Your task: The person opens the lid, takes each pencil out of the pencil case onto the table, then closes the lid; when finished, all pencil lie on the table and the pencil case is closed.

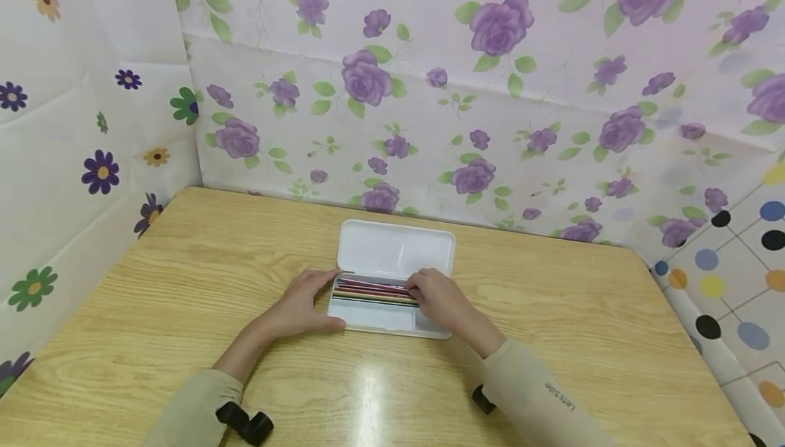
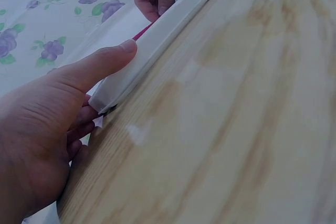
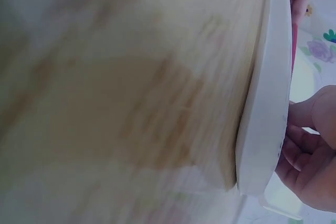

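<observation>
A white pencil case (image 1: 380,315) lies on the table with its hinged lid (image 1: 392,249) tipped back. Several coloured pencils (image 1: 368,289), red, yellow and green among them, lie side by side along its back half. My left hand (image 1: 300,304) holds the case's left end, thumb at the front corner and fingers at the back corner. In the left wrist view, that thumb lies on the case's rim. My right hand (image 1: 438,297) reaches over the case's right part, its curled fingers gripping the pencils' right ends. Those fingertips are partly hidden behind the case wall in the right wrist view.
The wood-grain table (image 1: 257,379) extends around the case. A floral cloth (image 1: 392,93) hangs along the table's back edge, with patterned sheets at the left and right. Black straps (image 1: 245,423) sit on both sleeves.
</observation>
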Available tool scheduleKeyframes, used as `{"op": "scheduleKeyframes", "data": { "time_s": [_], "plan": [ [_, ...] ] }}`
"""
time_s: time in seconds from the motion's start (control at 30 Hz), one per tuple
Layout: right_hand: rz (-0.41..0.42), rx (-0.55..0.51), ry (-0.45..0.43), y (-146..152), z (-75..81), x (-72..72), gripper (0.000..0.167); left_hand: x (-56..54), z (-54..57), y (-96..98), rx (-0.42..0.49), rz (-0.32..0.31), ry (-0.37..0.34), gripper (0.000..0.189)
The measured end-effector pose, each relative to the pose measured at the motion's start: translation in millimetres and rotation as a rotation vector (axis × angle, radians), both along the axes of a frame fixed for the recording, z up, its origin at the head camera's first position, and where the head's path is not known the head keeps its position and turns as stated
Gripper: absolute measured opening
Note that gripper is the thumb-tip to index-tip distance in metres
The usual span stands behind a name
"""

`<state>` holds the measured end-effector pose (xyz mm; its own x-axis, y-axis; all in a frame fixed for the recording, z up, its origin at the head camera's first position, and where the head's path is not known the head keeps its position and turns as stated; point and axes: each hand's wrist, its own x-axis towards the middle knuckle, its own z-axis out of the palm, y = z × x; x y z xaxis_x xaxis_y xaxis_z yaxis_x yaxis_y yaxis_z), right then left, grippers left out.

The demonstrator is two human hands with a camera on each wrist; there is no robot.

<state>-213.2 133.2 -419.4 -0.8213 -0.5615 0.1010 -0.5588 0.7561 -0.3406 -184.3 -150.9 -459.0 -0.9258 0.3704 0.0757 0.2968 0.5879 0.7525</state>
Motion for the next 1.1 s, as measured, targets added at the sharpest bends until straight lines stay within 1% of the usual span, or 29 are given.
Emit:
{"op": "scheduleKeyframes", "data": {
  "time_s": [0.13, 0.3, 0.37, 0.53, 0.63, 0.77, 0.87, 1.0, 1.1],
  "plan": [
    [-0.032, -0.033, -0.037, 2, 1.7, -1.4, 0.009, -0.3, 0.4, 1.6, 0.004, -0.007, 0.004, 0.099],
    [-0.029, -0.09, -0.054, 5, 4.2, -4.5, 0.009, -1.1, 1.9, 2.5, 0.002, -0.009, 0.012, 0.1],
    [-0.017, -0.113, -0.053, 6, 5.1, -5.6, 0.01, -1.2, 2.4, 2.4, 0.0, -0.007, 0.011, 0.1],
    [0.049, -0.195, -0.028, 9, 7.9, -8.1, 0.016, -1.2, 3.1, 2.5, -0.001, -0.004, 0.008, 0.1],
    [0.06, -0.241, -0.042, 12, 10.8, -9.2, 0.015, -1.8, 2.0, 2.3, -0.004, -0.004, 0.011, 0.099],
    [0.016, -0.299, -0.079, 15, 17.0, -9.3, 0.014, -2.8, 0.1, 1.9, -0.012, -0.004, 0.011, 0.099],
    [-0.039, -0.353, -0.105, 18, 21.3, -9.8, 0.014, -3.1, 0.1, 1.9, -0.011, -0.006, 0.009, 0.099],
    [-0.105, -0.41, -0.111, 25, 25.4, -10.6, 0.015, -2.3, -0.3, 0.8, -0.007, -0.01, 0.011, 0.099],
    [-0.141, -0.421, -0.1, 32, 27.1, -10.5, 0.015, -1.4, -1.7, -0.7, -0.006, -0.011, 0.013, 0.098]
  ]
}}
